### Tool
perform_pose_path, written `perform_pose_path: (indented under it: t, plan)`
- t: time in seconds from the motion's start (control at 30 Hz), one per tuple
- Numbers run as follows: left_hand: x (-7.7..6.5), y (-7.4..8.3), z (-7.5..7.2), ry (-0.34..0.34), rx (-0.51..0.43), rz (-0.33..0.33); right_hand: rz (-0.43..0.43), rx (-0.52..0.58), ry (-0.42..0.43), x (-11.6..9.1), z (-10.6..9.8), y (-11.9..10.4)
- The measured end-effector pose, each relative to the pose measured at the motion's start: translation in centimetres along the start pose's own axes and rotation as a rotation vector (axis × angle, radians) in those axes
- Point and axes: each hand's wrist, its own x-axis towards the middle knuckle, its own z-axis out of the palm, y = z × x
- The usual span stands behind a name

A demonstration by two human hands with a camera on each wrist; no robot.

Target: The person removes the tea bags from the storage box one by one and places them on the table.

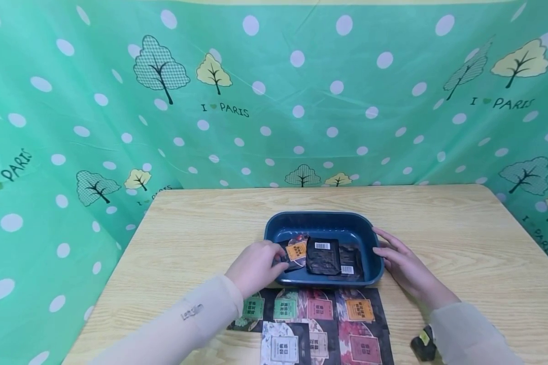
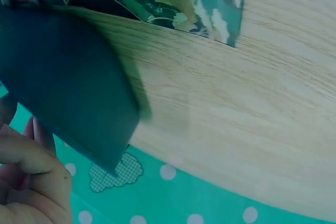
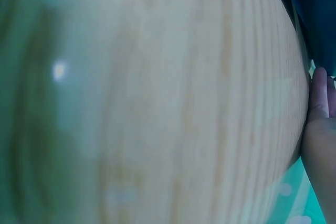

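A dark blue rectangular basin (image 1: pixel 319 220) stands on the table with several flat tea packets inside. My left hand (image 1: pixel 258 263) reaches over its left rim, fingers and thumb curled at the left edge of an orange-labelled tea packet (image 1: pixel 297 250). Beside that one lie a black packet (image 1: pixel 323 261) with its barcode side up and another dark packet (image 1: pixel 352 261), partly covered. My right hand (image 1: pixel 406 266) touches the basin's right end, fingers and thumb tip at the rim. In the left wrist view the basin wall (image 2: pixel 73 82) hides part of the left fingers.
In front of the basin, more tea packets lie in overlapping rows, among them a white-labelled one (image 1: pixel 283 350) and a red-labelled one (image 1: pixel 364 347). A small black object (image 1: pixel 423 344) sits by the right sleeve. A green dotted curtain (image 1: pixel 297 126) hangs behind the wooden table (image 1: pixel 201 223).
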Motion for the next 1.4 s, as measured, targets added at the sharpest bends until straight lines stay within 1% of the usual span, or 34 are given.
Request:
perform_pose_path:
  t: [0.17, 0.27, 0.37, 0.5, 0.6, 0.7, 0.83, 1.03, 1.13, 1.23, 1.4]
  plan:
    - [1.4, 0.2, 0.2, -0.042, -0.045, -0.041, -0.007, 0.017, -0.008, 0.0, 0.0, -0.1]
    - [2.1, 0.3, 0.2, -0.059, -0.025, -0.043, -0.009, 0.018, -0.01, 0.0, 0.1, -0.2]
    - [2.5, 0.6, 0.4, -0.072, 0.052, -0.032, -0.01, 0.019, -0.011, 0.0, 0.1, -0.3]
    - [2.9, 1.0, 0.8, -0.08, 0.139, -0.042, -0.014, 0.014, -0.011, 0.0, 0.1, -0.2]
    - [3.1, 1.2, 1.1, -0.073, 0.189, -0.048, -0.013, 0.006, -0.006, 0.0, 0.0, -0.1]
    - [3.4, 1.3, 1.3, -0.052, 0.247, -0.037, -0.009, -0.007, -0.001, 0.0, -0.1, 0.0]
    - [3.8, 1.2, 1.7, -0.023, 0.35, 0.0, -0.005, -0.027, 0.002, 0.1, -0.1, 0.0]
    - [4.1, 1.2, 2.4, 0.019, 0.56, 0.091, -0.001, -0.01, 0.003, 0.0, -0.1, 0.0]
    - [4.1, 1.4, 2.8, 0.035, 0.653, 0.123, -0.001, 0.002, 0.002, 0.0, -0.1, -0.1]
    - [4.1, 1.5, 3.1, 0.039, 0.711, 0.135, 0.001, 0.004, 0.003, 0.0, 0.0, -0.1]
    - [4.2, 1.6, 3.5, 0.032, 0.764, 0.134, 0.009, -0.001, 0.012, 0.1, 0.1, -0.1]
